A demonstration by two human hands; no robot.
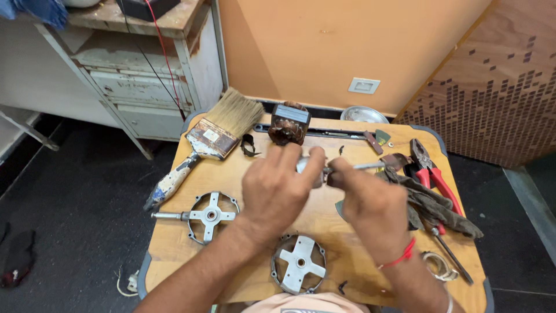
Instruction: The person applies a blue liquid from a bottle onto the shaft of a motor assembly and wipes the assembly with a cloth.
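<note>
Steel shaft point(364, 167) pinched between left hand point(277, 188) and right hand point(370, 203) — mid-fitting, both grips tight; next needs steady alignment.

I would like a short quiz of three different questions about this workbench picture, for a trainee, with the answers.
1. True or false: the wide paintbrush with the paint-stained handle lies at the table's left.
2. What lies right of the grey dirty rag? A) red-handled pliers B) a hammer C) a saw
3. How many round metal cross-shaped motor covers lie on the wooden table?

Key
1. True.
2. A.
3. Two: one with a shaft, one near the table's front edge. The left hand and right hand together hold a small metal shaft part.
</note>
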